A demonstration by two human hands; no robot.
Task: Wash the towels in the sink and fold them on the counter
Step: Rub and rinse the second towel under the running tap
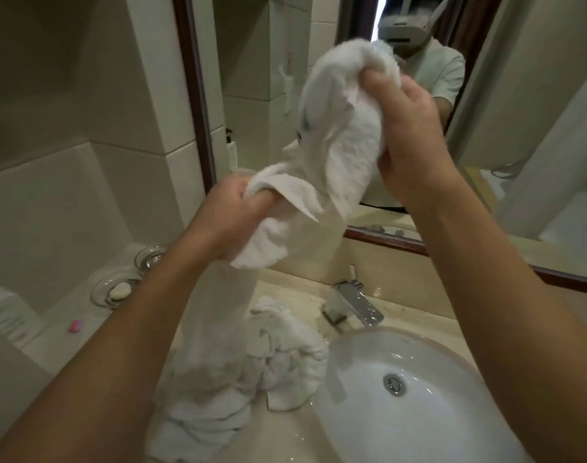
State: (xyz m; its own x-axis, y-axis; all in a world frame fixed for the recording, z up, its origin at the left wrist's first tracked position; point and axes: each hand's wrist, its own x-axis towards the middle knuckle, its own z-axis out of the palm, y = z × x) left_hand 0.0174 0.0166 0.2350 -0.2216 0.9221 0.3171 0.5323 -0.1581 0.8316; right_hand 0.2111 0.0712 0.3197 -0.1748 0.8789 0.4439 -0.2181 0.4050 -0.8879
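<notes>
Both hands, left [232, 212] and right [409, 128], grip the towel [345, 128]; I think they should find its corners before folding.

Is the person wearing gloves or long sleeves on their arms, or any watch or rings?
No gloves and no sleeves show: the left hand and right hand are bare, and both forearms are bare down to the picture's bottom edge. No watch, bracelet or ring shows. The left hand and wrist look wet, with small water drops.

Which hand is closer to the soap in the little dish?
Left. The left hand grips the towel above the soap; the right hand is higher and farther right.
</notes>
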